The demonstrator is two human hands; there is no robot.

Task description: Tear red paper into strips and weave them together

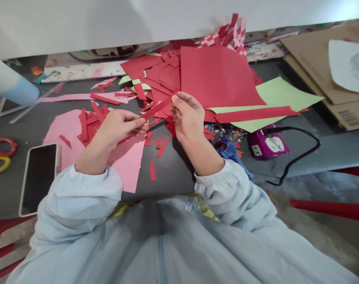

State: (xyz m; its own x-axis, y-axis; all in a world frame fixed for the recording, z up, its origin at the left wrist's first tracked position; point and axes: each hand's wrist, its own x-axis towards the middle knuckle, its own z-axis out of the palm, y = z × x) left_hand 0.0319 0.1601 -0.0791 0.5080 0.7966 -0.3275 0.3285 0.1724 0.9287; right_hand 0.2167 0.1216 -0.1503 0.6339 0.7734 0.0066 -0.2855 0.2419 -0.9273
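A narrow red paper strip (157,109) is stretched between my two hands above the table. My left hand (120,125) pinches its lower left end between thumb and fingers. The upper right end is pinched by my right hand (187,114), near a large red paper sheet (217,77). Under my left hand lies a pink paper sheet (129,165) with a heap of short red paper pieces (89,124) on it. Several more red scraps (161,146) are scattered between my forearms. A longer red strip (256,114) rests on a pale green sheet (288,96) at the right.
At the left are a phone (39,177), scissors (4,152) and a white-and-blue cylinder (16,85). A blue glue gun (231,152) lies beside my right forearm, next to a purple box (270,142) and a black cable (303,150). Cardboard (312,59) occupies the far right.
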